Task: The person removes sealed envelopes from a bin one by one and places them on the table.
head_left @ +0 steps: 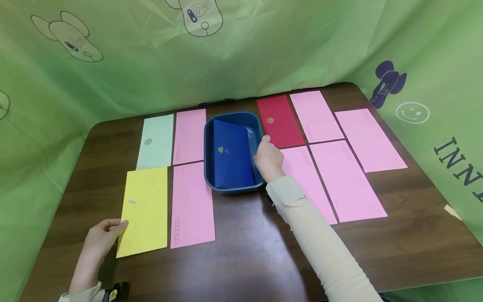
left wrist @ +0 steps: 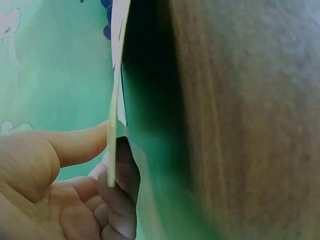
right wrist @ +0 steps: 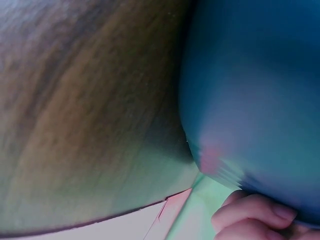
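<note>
My left hand pinches the left edge of a yellow envelope between thumb and fingers. In the left wrist view the yellow envelope appears edge-on, with a dark gap between it and the wooden table. On the right side of a blue plastic basin, my right hand grips the rim. Curled fingers show under that rim in the right wrist view, beside the basin's outer wall. Inside the basin lies a dark blue envelope with a small yellow-green print.
Left of the basin lie a pale mint envelope and two pink envelopes, one far, one near. To the right are a red envelope and several pink envelopes. A green printed curtain surrounds the table.
</note>
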The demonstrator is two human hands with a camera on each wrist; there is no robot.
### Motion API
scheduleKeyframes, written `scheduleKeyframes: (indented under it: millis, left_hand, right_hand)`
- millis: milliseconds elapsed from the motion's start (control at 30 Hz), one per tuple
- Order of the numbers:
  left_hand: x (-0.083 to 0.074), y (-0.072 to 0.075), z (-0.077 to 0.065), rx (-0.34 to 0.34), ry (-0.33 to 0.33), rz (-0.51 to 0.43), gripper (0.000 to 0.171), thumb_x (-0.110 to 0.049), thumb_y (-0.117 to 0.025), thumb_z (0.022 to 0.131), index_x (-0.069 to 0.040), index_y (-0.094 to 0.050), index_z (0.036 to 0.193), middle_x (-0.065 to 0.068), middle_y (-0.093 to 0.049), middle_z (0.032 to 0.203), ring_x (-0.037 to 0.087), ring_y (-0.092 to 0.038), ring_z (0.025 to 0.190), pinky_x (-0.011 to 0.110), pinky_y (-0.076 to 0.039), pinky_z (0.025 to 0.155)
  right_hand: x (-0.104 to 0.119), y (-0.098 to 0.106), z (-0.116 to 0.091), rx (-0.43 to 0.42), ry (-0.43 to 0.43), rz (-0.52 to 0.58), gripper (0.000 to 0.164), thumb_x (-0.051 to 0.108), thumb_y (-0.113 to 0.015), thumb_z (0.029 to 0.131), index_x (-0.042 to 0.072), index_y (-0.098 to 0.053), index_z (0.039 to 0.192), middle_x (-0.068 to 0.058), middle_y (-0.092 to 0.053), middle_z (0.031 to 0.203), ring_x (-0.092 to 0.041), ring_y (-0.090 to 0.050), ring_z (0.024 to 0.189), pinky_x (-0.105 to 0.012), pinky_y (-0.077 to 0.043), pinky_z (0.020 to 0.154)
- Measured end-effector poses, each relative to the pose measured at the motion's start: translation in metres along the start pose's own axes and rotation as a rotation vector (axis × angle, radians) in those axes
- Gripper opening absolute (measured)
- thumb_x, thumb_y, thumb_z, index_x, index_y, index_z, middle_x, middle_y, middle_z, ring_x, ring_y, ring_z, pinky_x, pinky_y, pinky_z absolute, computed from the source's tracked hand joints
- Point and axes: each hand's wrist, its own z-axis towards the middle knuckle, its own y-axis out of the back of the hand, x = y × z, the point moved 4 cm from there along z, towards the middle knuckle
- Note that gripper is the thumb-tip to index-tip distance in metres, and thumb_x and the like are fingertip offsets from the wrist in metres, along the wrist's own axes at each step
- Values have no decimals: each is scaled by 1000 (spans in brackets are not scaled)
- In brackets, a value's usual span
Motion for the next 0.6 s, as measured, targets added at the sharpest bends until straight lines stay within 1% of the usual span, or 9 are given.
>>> scheduleKeyframes:
  millis: [100, 167, 300, 367, 500, 600]
  left_hand:
    - [0, -1, 0, 11, -1, 18, 70, -49, -44, 97, 11, -42, 132, 14, -56, 106, 17, -51, 87, 27, -45, 70]
    - [1, -2, -1, 27, -1, 27, 70, -48, -44, 97, 12, -41, 132, 17, -56, 108, 19, -52, 89, 29, -46, 71]
    - [1, -4, -2, 45, -3, 31, 71, -47, -44, 98, 14, -40, 133, 27, -53, 117, 30, -54, 100, 35, -48, 77]
    - [1, -4, -1, 44, -12, 28, 71, -47, -43, 98, 14, -39, 134, 30, -51, 121, 34, -53, 105, 38, -48, 80]
    - [0, -5, 2, 21, -28, 29, 69, -46, -44, 98, 13, -40, 133, 29, -53, 120, 36, -53, 107, 40, -47, 82]
    - [-2, -4, 6, 9, -31, 30, 69, -46, -45, 97, 13, -41, 132, 27, -55, 116, 37, -53, 106, 42, -47, 81]
  right_hand:
    - [0, -1, -1, -3, -2, 1, 45, 18, -59, 89, 2, -39, 126, -15, -64, 86, -29, -66, 81, -40, -54, 74]
    - [0, -2, -2, 4, -6, 0, 48, 19, -60, 89, 2, -38, 129, -15, -65, 86, -29, -66, 81, -40, -54, 74]
    - [0, -4, -3, 18, -4, -10, 56, 20, -60, 90, 1, -35, 136, -15, -65, 87, -29, -67, 82, -40, -54, 76]
    - [0, -3, -3, 9, 1, -12, 56, 21, -60, 90, 1, -35, 136, -15, -66, 89, -29, -67, 83, -40, -55, 76]
    - [0, -1, -2, -16, 1, -9, 52, 20, -60, 89, 1, -38, 132, -16, -66, 92, -30, -68, 85, -42, -55, 76]
    - [0, 0, -1, -9, -1, -8, 54, 20, -59, 90, 1, -36, 135, -16, -67, 91, -30, -67, 85, -42, -55, 77]
